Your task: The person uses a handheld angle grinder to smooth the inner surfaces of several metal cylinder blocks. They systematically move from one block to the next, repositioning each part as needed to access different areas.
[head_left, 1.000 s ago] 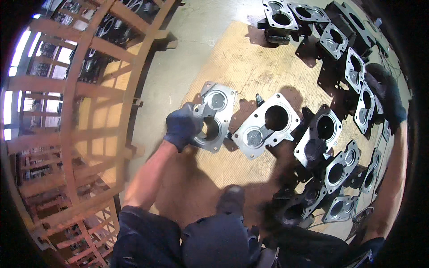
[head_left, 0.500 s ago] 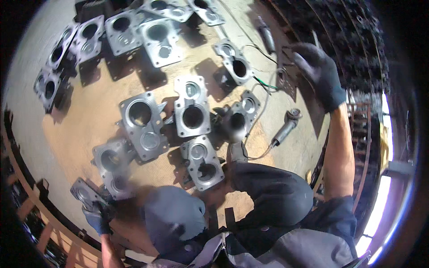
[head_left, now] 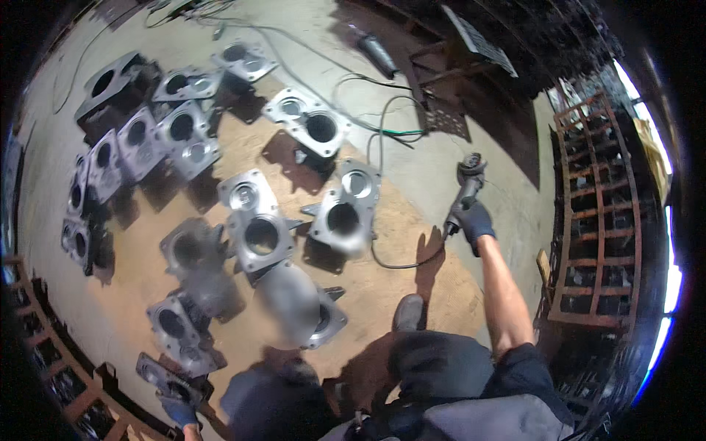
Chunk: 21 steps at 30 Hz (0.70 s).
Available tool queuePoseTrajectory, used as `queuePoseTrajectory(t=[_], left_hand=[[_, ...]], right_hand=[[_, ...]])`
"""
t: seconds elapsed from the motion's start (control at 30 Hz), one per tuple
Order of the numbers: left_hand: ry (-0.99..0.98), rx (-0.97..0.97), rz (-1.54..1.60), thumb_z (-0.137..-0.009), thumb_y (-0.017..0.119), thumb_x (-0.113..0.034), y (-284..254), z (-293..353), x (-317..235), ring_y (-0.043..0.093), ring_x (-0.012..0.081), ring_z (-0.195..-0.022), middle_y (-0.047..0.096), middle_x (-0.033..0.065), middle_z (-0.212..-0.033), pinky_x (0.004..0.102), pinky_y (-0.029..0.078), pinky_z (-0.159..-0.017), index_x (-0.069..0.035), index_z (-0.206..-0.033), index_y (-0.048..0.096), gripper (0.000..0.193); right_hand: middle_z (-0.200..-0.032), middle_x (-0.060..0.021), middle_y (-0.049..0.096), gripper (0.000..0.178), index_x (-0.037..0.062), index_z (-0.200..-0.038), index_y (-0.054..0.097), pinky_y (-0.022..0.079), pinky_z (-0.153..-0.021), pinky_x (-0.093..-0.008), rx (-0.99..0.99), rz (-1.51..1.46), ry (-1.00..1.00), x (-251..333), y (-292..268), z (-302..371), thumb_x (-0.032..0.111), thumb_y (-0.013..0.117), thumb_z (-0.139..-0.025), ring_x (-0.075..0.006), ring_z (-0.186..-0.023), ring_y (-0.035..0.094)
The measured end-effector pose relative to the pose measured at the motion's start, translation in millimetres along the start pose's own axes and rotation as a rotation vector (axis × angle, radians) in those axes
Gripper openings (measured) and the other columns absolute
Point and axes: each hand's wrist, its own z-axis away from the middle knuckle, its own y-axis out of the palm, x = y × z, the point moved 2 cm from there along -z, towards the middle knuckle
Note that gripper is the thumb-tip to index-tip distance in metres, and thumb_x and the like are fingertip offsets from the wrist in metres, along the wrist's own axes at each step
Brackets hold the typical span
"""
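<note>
At three o'clock, the right hand wears a dark, blue-grey work glove that ends at the wrist. The left hand, between seven and eight o'clock, has a matching glove — bluer where light catches it. Between four and five o'clock sits a short, near-black sleeve, leaving the forearm bare; beside it is a plain grey garment panel. Dark trousers cover the knees from five to seven o'clock, above a round-toed, grey-brown shoe.
</note>
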Motion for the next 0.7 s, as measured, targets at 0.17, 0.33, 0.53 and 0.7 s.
queuePoseTrajectory(t=[0.17, 0.33, 0.53, 0.7], left_hand=[[-0.2, 0.152, -0.153, -0.093, 0.06, -0.039, -26, 8, -89, 0.057, 0.0338, -0.109, 0.062, 0.0227, -0.116, 0.0418, 0.046, -0.092, 0.001, -0.123, 0.057, 0.05], [-0.198, 0.478, -0.477, -0.092, 0.059, -0.043, -80, -30, -125, 0.056, 0.0419, -0.115, 0.06, 0.0288, -0.121, 0.0454, 0.046, -0.094, 0.003, -0.122, 0.059, 0.055], [0.432, 0.094, -0.595, -0.085, 0.067, -0.034, -180, -78, -312, 0.058, 0.0443, -0.11, 0.062, 0.0261, -0.119, 0.0483, 0.047, -0.094, -0.001, -0.124, 0.059, 0.051], [1.112, -0.176, -0.175, -0.084, 0.068, -0.013, -197, -42, -580, 0.065, 0.035, -0.084, 0.067, 0.0173, -0.099, 0.0421, 0.052, -0.073, -0.008, -0.12, 0.062, 0.037]], right_hand=[[-0.113, -0.0249, 0.067, 0.065, -0.0004, -0.114, 0.063, 0.051, -0.09, -0.0448, -0.196, -0.15, 0.303, -56, 53, -51, 0.05, 0.073, -0.074, -0.0371, -0.104, 0.066], [-0.1, -0.0236, 0.071, 0.063, -0.0029, -0.104, 0.068, 0.053, -0.081, -0.0441, -0.489, -0.23, 0.441, -112, 88, -118, 0.048, 0.076, -0.069, -0.0364, -0.095, 0.07], [-0.09, -0.016, 0.071, 0.056, -0.0022, -0.1, 0.07, 0.053, -0.07, -0.0429, -0.159, -0.395, 0.444, -202, 134, -194, 0.041, 0.081, -0.066, -0.0281, -0.074, 0.067], [-0.089, -0.017, 0.07, 0.039, -0.0013, -0.099, 0.07, 0.052, -0.07, -0.0429, 0.012, -0.429, 0.101, -252, 114, -203, 0.032, 0.068, -0.079, -0.0286, -0.077, 0.066]])
